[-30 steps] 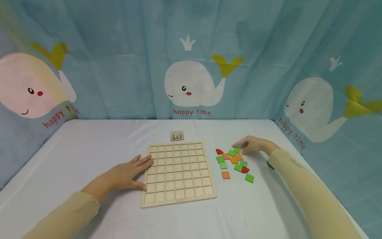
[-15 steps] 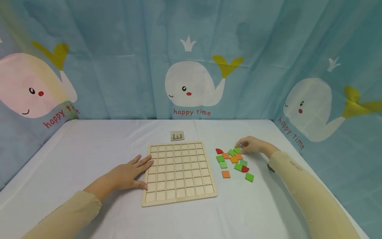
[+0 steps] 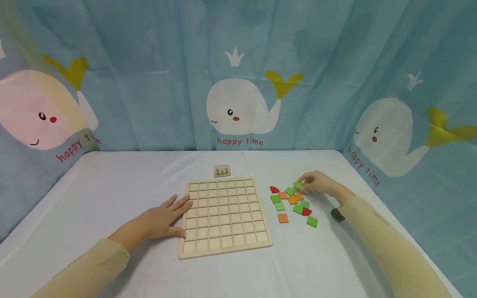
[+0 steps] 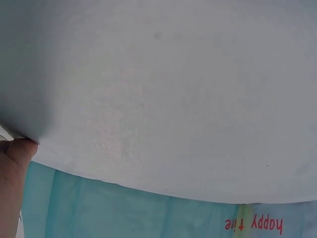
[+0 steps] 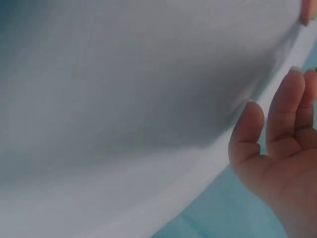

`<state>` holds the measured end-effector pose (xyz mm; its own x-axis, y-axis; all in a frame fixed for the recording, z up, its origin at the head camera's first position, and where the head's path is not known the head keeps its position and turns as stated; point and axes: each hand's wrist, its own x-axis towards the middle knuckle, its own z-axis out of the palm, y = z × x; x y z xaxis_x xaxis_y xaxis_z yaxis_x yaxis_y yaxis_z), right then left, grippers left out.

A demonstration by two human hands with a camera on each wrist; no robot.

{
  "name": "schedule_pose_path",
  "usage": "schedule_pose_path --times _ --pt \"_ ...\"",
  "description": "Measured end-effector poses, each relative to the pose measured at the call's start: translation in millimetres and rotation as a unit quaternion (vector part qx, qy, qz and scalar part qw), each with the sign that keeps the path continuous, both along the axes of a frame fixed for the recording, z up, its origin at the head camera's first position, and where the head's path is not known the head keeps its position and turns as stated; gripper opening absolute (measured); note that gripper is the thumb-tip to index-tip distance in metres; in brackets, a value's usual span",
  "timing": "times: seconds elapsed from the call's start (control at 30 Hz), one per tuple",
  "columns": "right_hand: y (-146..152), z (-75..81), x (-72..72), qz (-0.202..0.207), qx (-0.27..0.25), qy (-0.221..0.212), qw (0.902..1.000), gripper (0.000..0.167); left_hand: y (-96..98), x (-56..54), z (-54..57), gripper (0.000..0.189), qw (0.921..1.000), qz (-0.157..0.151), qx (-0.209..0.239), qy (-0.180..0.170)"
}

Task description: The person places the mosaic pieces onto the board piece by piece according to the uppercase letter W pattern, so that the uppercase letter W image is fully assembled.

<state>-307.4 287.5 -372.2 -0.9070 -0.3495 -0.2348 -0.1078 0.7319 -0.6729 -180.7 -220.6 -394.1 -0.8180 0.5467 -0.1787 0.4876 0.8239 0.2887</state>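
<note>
Beside the board [image 3: 226, 218], the right hand [image 3: 316, 183] pinches a just-tilted green tile [image 3: 297, 185], apparently free to lift; left hand [image 3: 162, 217] spread.

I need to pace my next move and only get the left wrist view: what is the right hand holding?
Observer: The right hand pinches a green tile, as the head view shows.
Operator: I see just a thumb at my picture's left edge. Where are the left hand's other fingers?
Observer: The left hand is spread, its fingers reaching over the left rim of the wooden grid board.
Operator: Does anything lie just beyond the board's far edge?
Observer: Yes, a small card printed with a grid lies flat there, apart from the board.
</note>
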Motion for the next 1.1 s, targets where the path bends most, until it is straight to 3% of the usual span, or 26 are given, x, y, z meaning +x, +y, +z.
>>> schedule_pose_path --times 0.47,1.1 --pt "-20 23.5 22.4 -0.035 -0.006 0.023 0.9991 0.034 -0.8 -0.5 -0.9 0.099 1.0000 -0.006 0.000 0.003" --pt "-55 37.3 37.3 -0.038 -0.036 0.042 0.9977 0.034 0.5 0.5 1.7 0.098 0.9999 -0.010 -0.001 0.002"
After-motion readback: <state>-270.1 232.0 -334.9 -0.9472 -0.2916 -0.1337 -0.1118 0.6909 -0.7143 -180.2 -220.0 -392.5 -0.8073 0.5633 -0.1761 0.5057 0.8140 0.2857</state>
